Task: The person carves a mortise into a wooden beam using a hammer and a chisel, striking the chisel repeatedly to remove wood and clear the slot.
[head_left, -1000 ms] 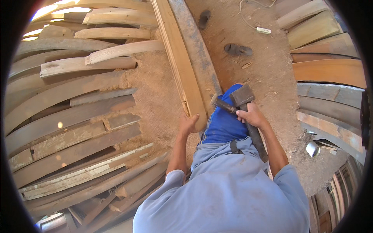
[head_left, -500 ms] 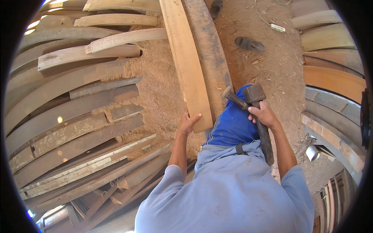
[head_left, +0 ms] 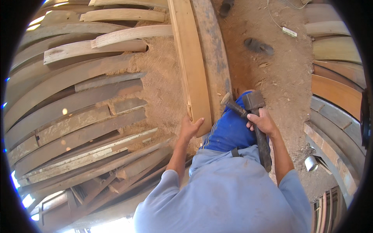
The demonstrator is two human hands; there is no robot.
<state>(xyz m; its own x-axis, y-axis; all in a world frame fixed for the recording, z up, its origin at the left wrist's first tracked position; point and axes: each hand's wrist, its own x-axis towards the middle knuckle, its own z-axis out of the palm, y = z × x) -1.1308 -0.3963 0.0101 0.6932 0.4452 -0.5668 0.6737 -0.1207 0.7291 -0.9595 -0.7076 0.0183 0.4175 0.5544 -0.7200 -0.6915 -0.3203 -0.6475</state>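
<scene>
A long pale wooden plank (head_left: 190, 66) stretches away from me, resting on a wider, stained beam (head_left: 215, 50). My left hand (head_left: 190, 126) grips the plank's near end at its left edge, thumb on top and fingers hidden below. Over my right thigh, my right hand (head_left: 261, 122) is closed round a dark mallet (head_left: 253, 101) with a blocky head; its handle points back toward my waist. The same hand holds a short dark tool (head_left: 236, 107) with a pale round end, crossing the mallet. This tool's other end is hidden by my fingers.
Stacked boards (head_left: 77, 101) fill the left side, with sawdust (head_left: 161, 85) between them and the plank. More boards (head_left: 336, 87) lean at the right. A dark sandal (head_left: 259, 46) and a white power strip (head_left: 289, 32) with a cable lie on the dirt floor.
The plank has tilted a little under my left hand, so more of its left side edge shows. My right hand keeps its hold on both tools. The whole view has shifted slightly.
</scene>
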